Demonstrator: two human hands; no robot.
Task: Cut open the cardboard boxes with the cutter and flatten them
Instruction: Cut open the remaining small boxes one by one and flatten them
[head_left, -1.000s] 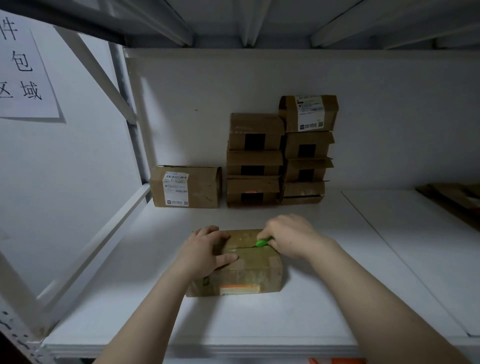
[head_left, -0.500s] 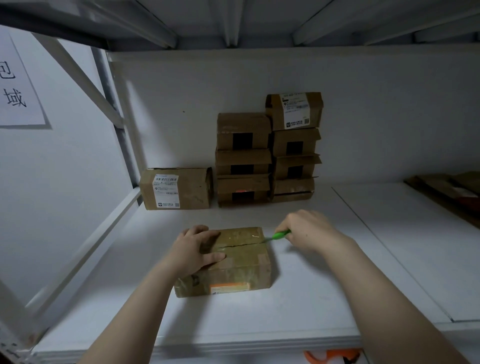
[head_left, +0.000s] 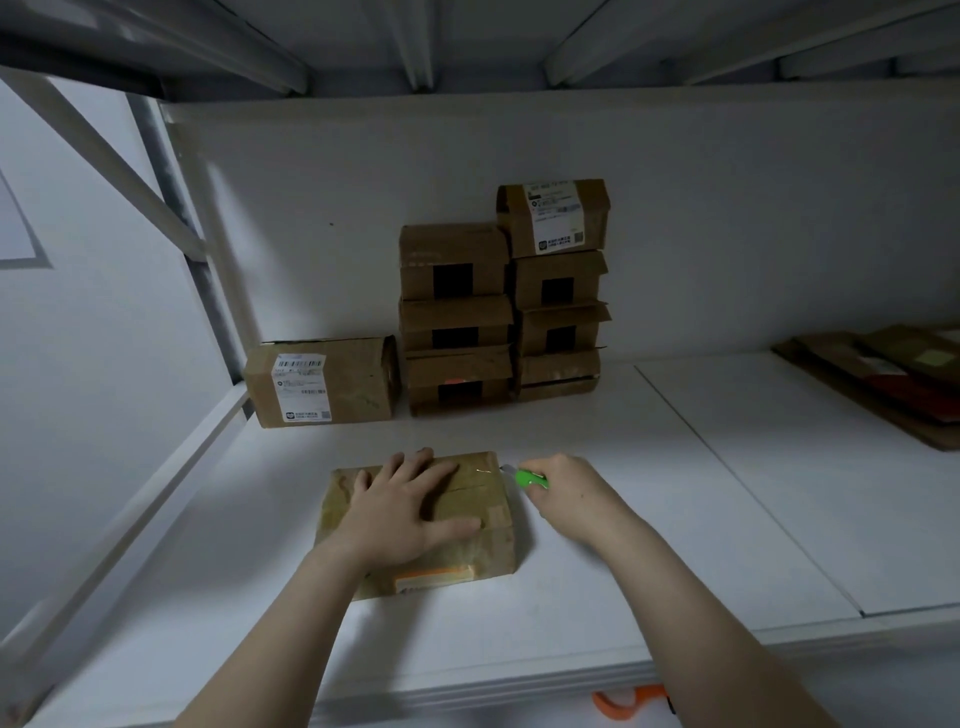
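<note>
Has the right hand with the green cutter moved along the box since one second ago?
Yes. The right hand moved the cutter rightward, off the box top, past its right edge.

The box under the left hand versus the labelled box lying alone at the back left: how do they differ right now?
The box under the left hand sits near the shelf's front edge, pinned by the left hand, with the cutter in the right hand at its right end. Its top shows a slit along the taped seam. The labelled box stands untouched by the wall, white label facing out. Both are brown cardboard.

stacked boxes (head_left: 498, 312) block rear, shelf (head_left: 727, 493) open at right
</note>
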